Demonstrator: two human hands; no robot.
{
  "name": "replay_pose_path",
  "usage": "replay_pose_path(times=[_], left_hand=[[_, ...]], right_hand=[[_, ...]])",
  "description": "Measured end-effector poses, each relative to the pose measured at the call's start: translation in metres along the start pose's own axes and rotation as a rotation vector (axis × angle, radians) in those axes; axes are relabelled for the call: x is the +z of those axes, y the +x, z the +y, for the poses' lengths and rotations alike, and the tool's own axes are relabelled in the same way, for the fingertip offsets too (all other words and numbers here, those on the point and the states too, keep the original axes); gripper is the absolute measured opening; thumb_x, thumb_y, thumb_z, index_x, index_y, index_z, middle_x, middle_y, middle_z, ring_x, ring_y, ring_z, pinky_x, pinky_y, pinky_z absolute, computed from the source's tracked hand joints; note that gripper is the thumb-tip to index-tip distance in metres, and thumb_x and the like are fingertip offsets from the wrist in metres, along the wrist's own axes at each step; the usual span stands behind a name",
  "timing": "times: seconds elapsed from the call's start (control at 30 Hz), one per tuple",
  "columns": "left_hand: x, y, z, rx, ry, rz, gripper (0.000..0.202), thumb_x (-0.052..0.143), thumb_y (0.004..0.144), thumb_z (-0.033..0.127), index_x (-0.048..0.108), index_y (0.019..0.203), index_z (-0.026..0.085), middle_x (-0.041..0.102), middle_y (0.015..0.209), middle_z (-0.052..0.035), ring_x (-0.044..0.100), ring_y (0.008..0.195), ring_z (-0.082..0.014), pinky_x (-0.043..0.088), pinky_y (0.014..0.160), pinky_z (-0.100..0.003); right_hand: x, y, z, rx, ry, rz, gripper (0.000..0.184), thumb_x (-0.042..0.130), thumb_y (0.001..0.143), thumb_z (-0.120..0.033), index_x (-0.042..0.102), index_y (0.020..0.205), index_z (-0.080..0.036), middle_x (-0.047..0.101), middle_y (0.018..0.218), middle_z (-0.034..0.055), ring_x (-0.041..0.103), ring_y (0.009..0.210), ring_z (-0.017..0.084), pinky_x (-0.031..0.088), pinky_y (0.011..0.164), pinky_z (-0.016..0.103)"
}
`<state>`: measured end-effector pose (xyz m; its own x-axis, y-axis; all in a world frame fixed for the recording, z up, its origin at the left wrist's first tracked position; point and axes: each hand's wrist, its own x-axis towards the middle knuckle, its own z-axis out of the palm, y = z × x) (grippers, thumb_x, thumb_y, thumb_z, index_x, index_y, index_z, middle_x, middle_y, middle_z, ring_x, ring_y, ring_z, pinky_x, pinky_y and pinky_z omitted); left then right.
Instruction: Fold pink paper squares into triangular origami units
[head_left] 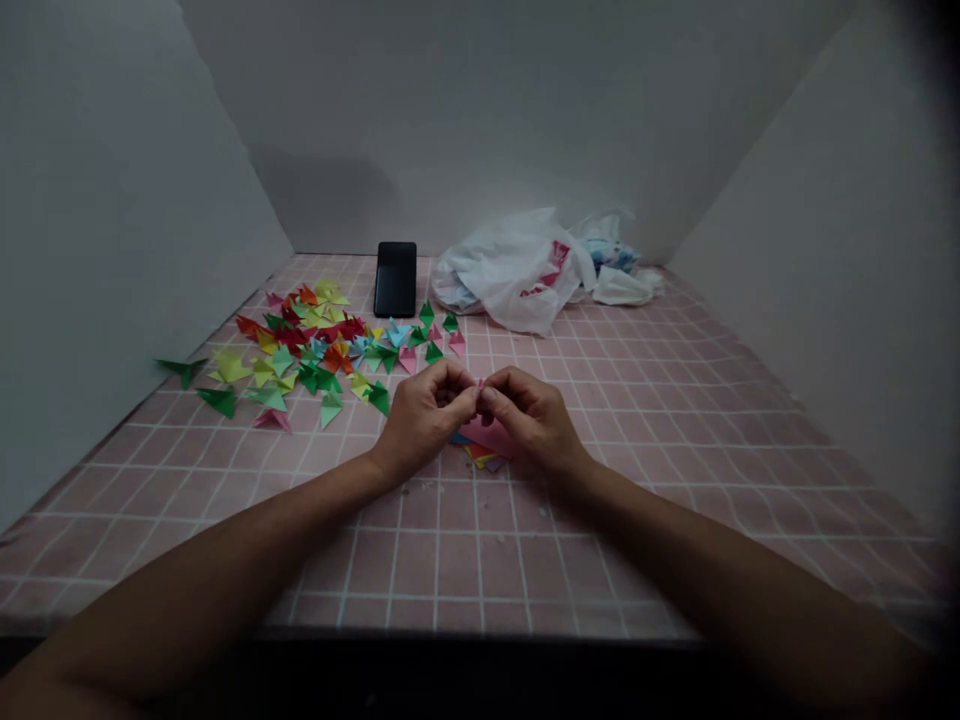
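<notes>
My left hand and my right hand meet at the middle of the pink tiled table, fingers curled and pinched together on a small pink paper piece held between them. Most of that piece is hidden by the fingers. Directly under the hands lies a small stack of coloured paper sheets, pink on top with yellow and purple edges showing. To the left spreads a heap of folded paper triangles in green, yellow, red, orange, blue and pink.
A black phone stands against the back wall. Right of it lies a crumpled white plastic bag with another bag behind. White walls close in the table at left, back and right.
</notes>
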<state>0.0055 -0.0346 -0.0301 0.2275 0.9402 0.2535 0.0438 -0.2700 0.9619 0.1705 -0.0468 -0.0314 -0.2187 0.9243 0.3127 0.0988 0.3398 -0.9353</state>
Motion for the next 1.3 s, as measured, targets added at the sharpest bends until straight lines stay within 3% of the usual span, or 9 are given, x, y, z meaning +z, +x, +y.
replay_pose_path(times=[0.3,0.47,0.73,1.0,1.3], left_hand=[[0.0003,-0.0026,0.0016,-0.024,-0.021,-0.033,0.014,0.068,0.083,0.028,0.060,0.079,0.017,0.065,0.069,0.0012,0.063,0.060,-0.0100,0.050,0.058,-0.021],[0.0024,-0.0027,0.0035,-0.087,0.013,-0.012,0.011,0.069,0.077,0.025,0.062,0.077,0.016,0.065,0.067,0.0017,0.062,0.058,-0.0098,0.048,0.055,-0.020],[0.0027,-0.0013,0.0043,-0.145,-0.064,0.001,0.014,0.070,0.076,0.028,0.063,0.075,0.016,0.065,0.063,0.0016,0.063,0.055,-0.0104,0.051,0.055,-0.021],[0.0021,-0.0020,0.0035,-0.084,0.028,0.023,0.013,0.070,0.077,0.027,0.062,0.075,0.016,0.064,0.066,0.0012,0.061,0.057,-0.0097,0.049,0.055,-0.020],[0.0029,-0.0001,-0.0011,-0.108,-0.056,0.009,0.014,0.071,0.076,0.027,0.062,0.077,0.016,0.066,0.067,0.0018,0.064,0.058,-0.0105,0.052,0.056,-0.021]], right_hand=[[0.0011,0.0003,0.0033,0.012,-0.125,0.039,0.018,0.055,0.090,-0.031,0.059,0.076,-0.019,0.060,0.067,-0.0005,0.056,0.060,0.013,0.043,0.058,0.027],[0.0029,0.0004,0.0031,-0.105,-0.283,0.077,0.016,0.054,0.086,-0.025,0.057,0.071,-0.020,0.057,0.064,-0.0012,0.051,0.059,0.012,0.038,0.057,0.027],[0.0024,-0.0004,0.0034,0.008,-0.204,0.054,0.016,0.055,0.089,-0.028,0.059,0.076,-0.020,0.062,0.071,0.0009,0.056,0.065,0.014,0.042,0.062,0.029],[0.0019,0.0015,0.0026,-0.106,-0.284,0.042,0.014,0.053,0.089,-0.024,0.059,0.076,-0.020,0.062,0.072,0.0012,0.056,0.067,0.014,0.042,0.064,0.029],[0.0002,0.0006,0.0042,-0.031,-0.209,0.030,0.015,0.054,0.091,-0.026,0.059,0.079,-0.020,0.062,0.073,0.0006,0.057,0.067,0.014,0.043,0.063,0.028]])
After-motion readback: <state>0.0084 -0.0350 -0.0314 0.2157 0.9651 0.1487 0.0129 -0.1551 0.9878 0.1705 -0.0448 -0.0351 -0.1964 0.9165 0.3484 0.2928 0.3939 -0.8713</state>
